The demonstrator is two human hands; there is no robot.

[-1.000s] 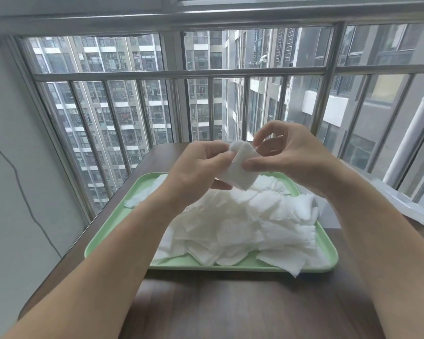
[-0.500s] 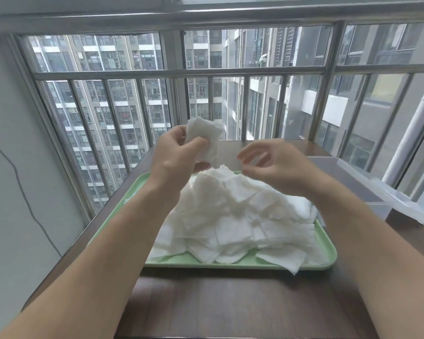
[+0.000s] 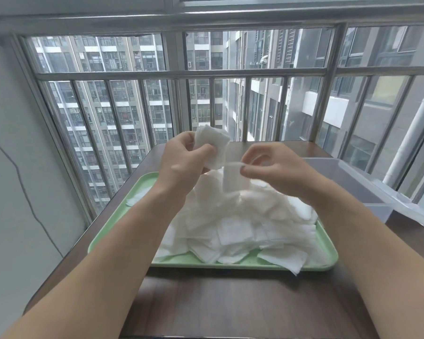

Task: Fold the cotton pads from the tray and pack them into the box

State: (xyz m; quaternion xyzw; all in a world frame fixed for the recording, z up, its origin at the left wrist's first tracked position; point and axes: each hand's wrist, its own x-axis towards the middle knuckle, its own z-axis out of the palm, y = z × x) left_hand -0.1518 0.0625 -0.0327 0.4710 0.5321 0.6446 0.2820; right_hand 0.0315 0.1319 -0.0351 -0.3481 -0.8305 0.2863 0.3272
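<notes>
Table [image 3: 230,302]: dark wood grain, flat, smooth. Both forearms reach in over it.

Tray [image 3: 108,231]: pale green plastic, shallow, with rounded corners and a raised rim. On it sits a pile [image 3: 242,223] of white cotton pads. They are square, thin, matte and faintly quilted, and lie loose at all angles. One corner pad [image 3: 287,260] droops over the front rim.

Handling, as judged: the pads are next to weightless and limp, with no spring. They will crease under a fingertip but hold a fold poorly unless pressed. The fibrous surface grips skin, so slipping is unlikely. Sheets cling to each other, so lifting one may drag its neighbours. They will likely fluff or tear if pulled hard. Best taken by an edge or corner in a light pinch, then folded against the other hand.

Left hand [image 3: 181,162]: raised above the pile. Thumb and curled fingers are clamped on a small stack [image 3: 213,145] of pads, edges roughly aligned, standing up out of the grip.

Right hand [image 3: 274,167]: just beside the left. Thumb and forefinger pinch the top edge of a single pad [image 3: 233,177] that hangs toward the pile. It is blurred, so whether it is folded cannot be told. The other fingers arch loosely.

Box [image 3: 353,177]: clear plastic, straight-walled, right of the tray's far corner, apart from both hands. Contents not readable.

Beyond: grey steel window bars [image 3: 181,73], with tower blocks outside.
</notes>
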